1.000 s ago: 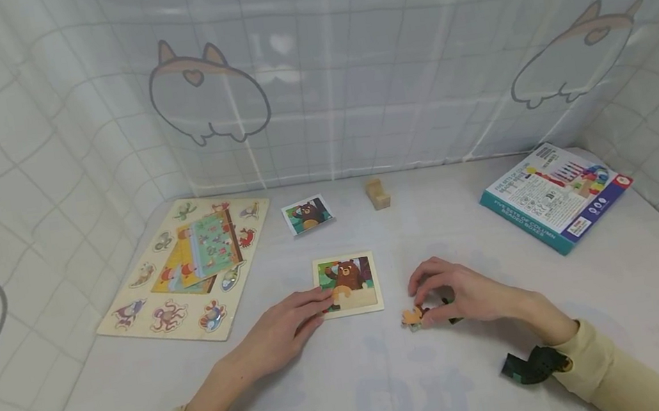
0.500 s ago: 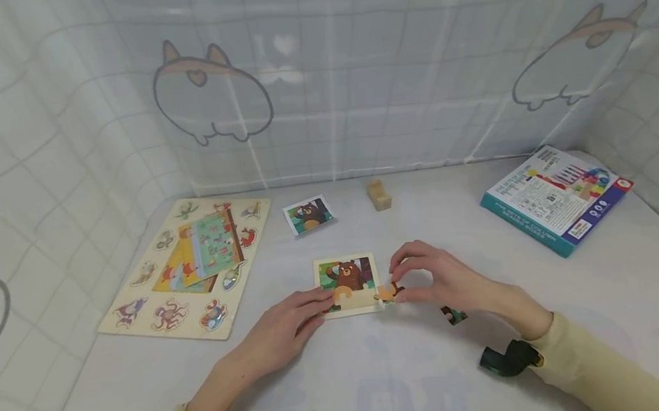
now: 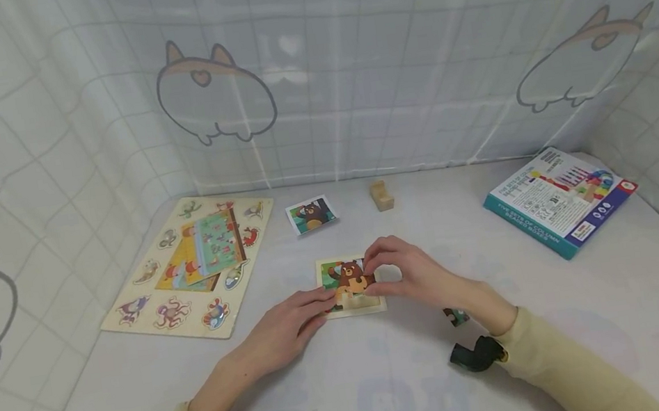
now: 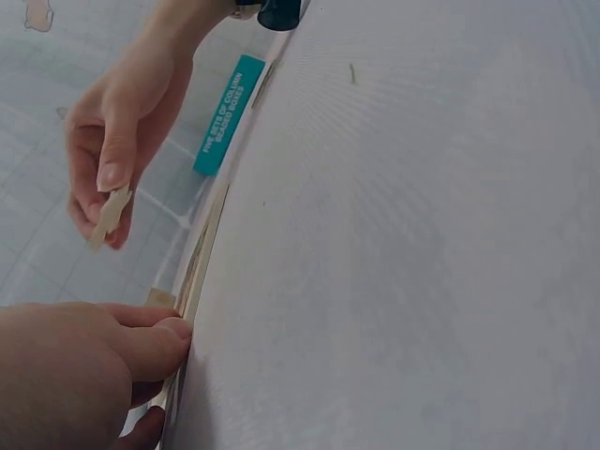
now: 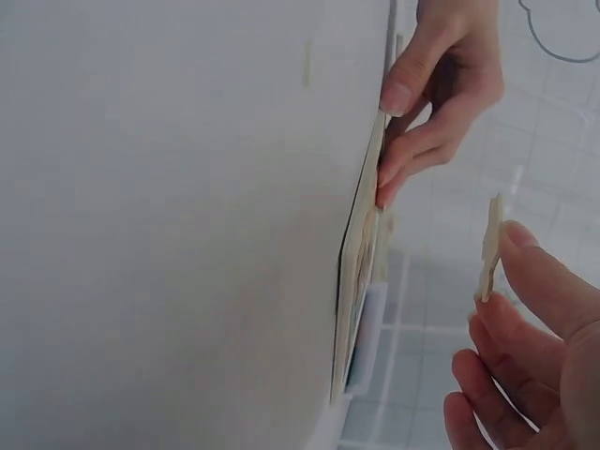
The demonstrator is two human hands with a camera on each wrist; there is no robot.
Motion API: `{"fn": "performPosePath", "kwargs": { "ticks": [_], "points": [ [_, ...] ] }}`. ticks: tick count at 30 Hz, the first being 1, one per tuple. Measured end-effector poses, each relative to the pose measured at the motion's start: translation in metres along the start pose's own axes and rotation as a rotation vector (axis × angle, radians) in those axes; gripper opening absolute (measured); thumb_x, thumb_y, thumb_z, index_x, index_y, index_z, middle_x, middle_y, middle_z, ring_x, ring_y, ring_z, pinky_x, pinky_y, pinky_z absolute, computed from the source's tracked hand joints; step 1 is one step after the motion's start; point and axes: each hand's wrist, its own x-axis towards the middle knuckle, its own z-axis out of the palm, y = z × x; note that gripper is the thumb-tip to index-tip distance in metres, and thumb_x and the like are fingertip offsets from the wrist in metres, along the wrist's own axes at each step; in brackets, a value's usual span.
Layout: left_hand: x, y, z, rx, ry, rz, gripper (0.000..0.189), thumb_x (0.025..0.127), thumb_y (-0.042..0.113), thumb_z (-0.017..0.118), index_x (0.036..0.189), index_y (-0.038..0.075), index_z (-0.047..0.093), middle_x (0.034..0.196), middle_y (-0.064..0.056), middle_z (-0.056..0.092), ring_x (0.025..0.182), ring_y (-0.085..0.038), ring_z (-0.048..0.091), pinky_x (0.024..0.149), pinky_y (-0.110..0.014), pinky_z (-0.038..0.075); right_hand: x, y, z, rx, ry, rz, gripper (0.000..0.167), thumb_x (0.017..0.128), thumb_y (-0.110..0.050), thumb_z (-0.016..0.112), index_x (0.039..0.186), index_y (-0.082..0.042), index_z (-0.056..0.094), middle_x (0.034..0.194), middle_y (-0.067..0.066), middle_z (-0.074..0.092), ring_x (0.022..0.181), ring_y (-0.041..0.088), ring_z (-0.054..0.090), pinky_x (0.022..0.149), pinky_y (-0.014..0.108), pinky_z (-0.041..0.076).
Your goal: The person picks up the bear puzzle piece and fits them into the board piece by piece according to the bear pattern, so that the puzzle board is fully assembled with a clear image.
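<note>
A small square wooden jigsaw board (image 3: 357,312) with a brown bear picture lies at the middle of the table; a bare wood area shows in its lower part. My left hand (image 3: 286,327) holds the board's left edge, thumb at the near corner and fingers over the side. Between thumb and fingers my right hand (image 3: 418,274) pinches an orange and brown jigsaw piece (image 5: 492,248). That piece is over the board's right part, raised clear of it in the wrist views. Another dark jigsaw piece (image 3: 457,316) lies on the table below my right forearm.
Behind the board lie a bear picture card (image 3: 312,215) and a small notched wooden block (image 3: 381,196). A large sea-animal board (image 3: 194,323) with cards on it is at left. The teal and purple box (image 3: 561,201) sits at right. A patterned curtain rises behind.
My right hand has picked up the jigsaw piece from the table and carried it left over the board, uncovering the dark piece. My left hand stays at the board's edge.
</note>
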Motion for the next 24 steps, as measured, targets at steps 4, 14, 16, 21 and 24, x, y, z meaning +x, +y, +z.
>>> {"fn": "performPosePath", "kwargs": {
  "ticks": [4, 14, 16, 21, 24],
  "points": [
    [0.001, -0.001, 0.001, -0.008, 0.011, 0.001, 0.036, 0.101, 0.020, 0.061, 0.136, 0.013, 0.063, 0.145, 0.002, 0.057, 0.135, -0.017, 0.052, 0.109, -0.040, 0.047, 0.005, -0.003, 0.008, 0.020, 0.007, 0.001, 0.018, 0.081, -0.019, 0.084, 0.093, -0.009, 0.074, 0.108, 0.000, 0.063, 0.108, 0.016, 0.056, 0.095, 0.033, 0.050],
    [0.000, -0.003, 0.003, 0.015, 0.012, 0.002, 0.034, 0.100, 0.020, 0.062, 0.134, 0.012, 0.065, 0.145, 0.003, 0.057, 0.134, -0.018, 0.052, 0.108, -0.040, 0.048, 0.004, 0.001, 0.025, 0.005, -0.002, 0.045, 0.019, 0.083, -0.019, 0.082, 0.092, -0.007, 0.072, 0.109, 0.002, 0.063, 0.104, 0.016, 0.056, 0.090, 0.033, 0.052],
    [-0.001, -0.003, 0.003, 0.015, 0.011, -0.002, 0.035, 0.100, 0.020, 0.062, 0.134, 0.012, 0.065, 0.145, 0.003, 0.057, 0.135, -0.018, 0.052, 0.108, -0.040, 0.048, 0.003, 0.003, 0.027, -0.002, -0.006, 0.050, 0.019, 0.084, -0.020, 0.082, 0.092, -0.007, 0.072, 0.109, 0.001, 0.062, 0.104, 0.016, 0.055, 0.090, 0.032, 0.052],
    [0.000, -0.004, 0.004, -0.006, 0.027, -0.010, 0.035, 0.101, 0.020, 0.062, 0.135, 0.013, 0.064, 0.145, 0.003, 0.057, 0.135, -0.018, 0.052, 0.107, -0.039, 0.048, 0.002, 0.006, 0.033, -0.054, -0.009, 0.062, 0.019, 0.085, -0.024, 0.081, 0.091, -0.009, 0.072, 0.108, 0.000, 0.062, 0.102, 0.015, 0.055, 0.089, 0.032, 0.051],
    [0.000, -0.003, 0.003, -0.011, 0.031, -0.009, 0.035, 0.101, 0.020, 0.061, 0.135, 0.013, 0.064, 0.145, 0.003, 0.056, 0.135, -0.018, 0.052, 0.107, -0.039, 0.048, 0.001, 0.008, 0.036, -0.079, -0.013, 0.053, 0.020, 0.086, -0.026, 0.080, 0.091, -0.009, 0.072, 0.106, 0.000, 0.063, 0.099, 0.015, 0.055, 0.087, 0.031, 0.051]
  ]
}}
